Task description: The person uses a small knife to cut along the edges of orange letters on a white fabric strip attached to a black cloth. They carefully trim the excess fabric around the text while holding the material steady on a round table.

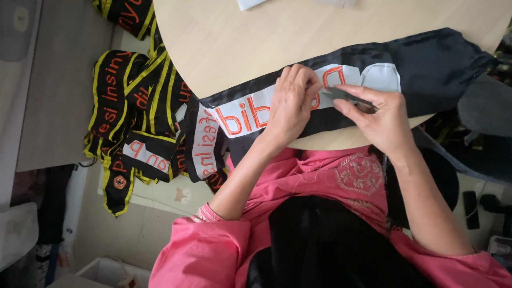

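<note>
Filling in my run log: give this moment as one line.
left hand: presses white strip | right hand: holds dark tool | black sash on round table

Around the round table

A heap of black sashes [141,114] with yellow edging hangs off the pale wooden table [224,37]; a white paper [250,4] lies at its far edge.

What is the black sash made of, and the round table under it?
The sash looks like smooth woven cloth, maybe satin: it drapes, wrinkles and shines faintly. Its white strip with orange letters looks like stitched-on fabric. The table seems pale wood or laminate, matte, with faint grain; I cannot tell which.
</note>
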